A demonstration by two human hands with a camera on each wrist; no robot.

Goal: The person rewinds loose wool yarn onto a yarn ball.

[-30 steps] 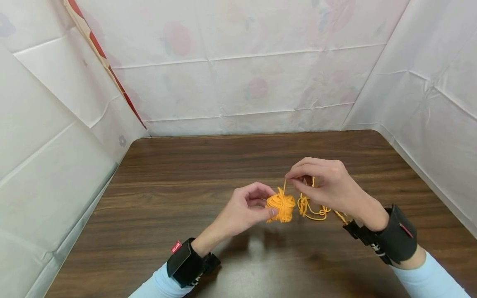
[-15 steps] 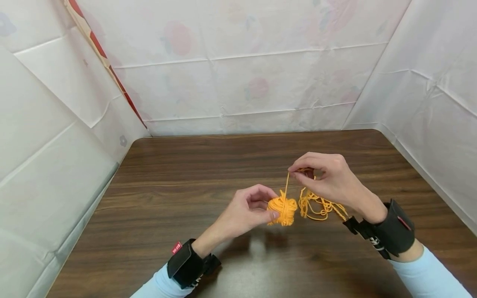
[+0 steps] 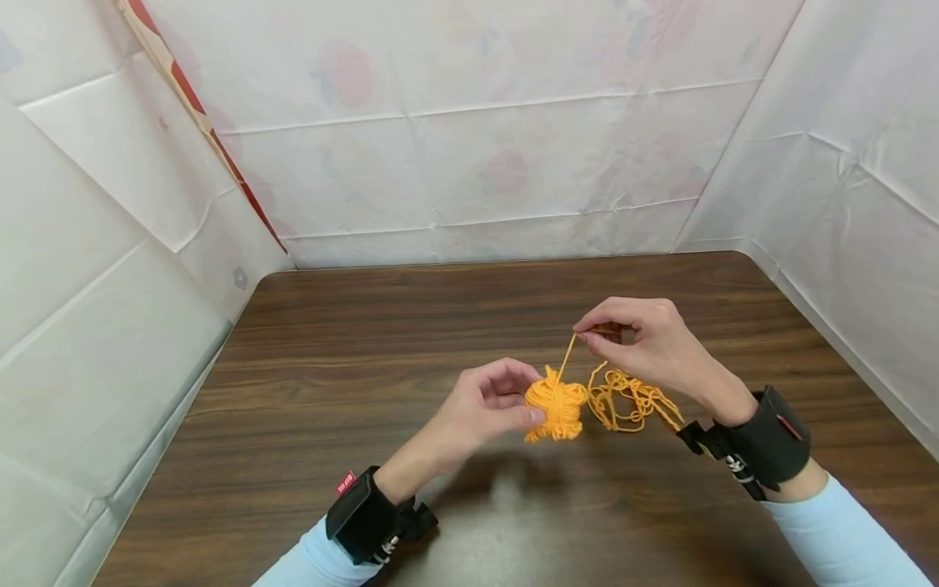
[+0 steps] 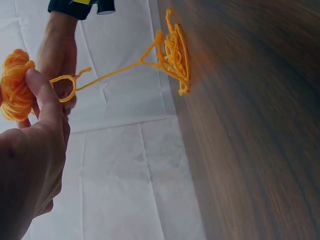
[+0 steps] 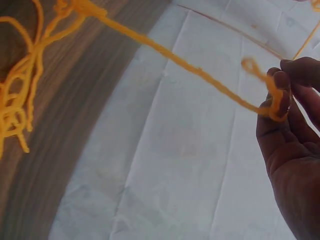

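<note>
My left hand (image 3: 490,406) grips a small ball of orange yarn (image 3: 555,403) between thumb and fingers, a little above the brown table (image 3: 352,383). From the ball a taut strand (image 3: 566,357) rises to my right hand (image 3: 637,338), which pinches it between thumb and forefinger. A loose tangle of orange yarn (image 3: 629,399) lies on the table just right of the ball, below the right hand. In the left wrist view the ball (image 4: 15,86) sits against my thumb and the tangle (image 4: 175,52) lies on the wood. The right wrist view shows a loop of yarn (image 5: 272,102) round my fingertips.
White sheeting (image 3: 469,139) walls in the table at the back and on both sides, close to its edges. Black wrist straps (image 3: 763,444) sit on both forearms over light blue sleeves. Bare wood lies to the left and in front of the hands.
My right hand has lifted and drawn the strand up and slightly right, away from the ball. The left hand and the ball have stayed almost still.
</note>
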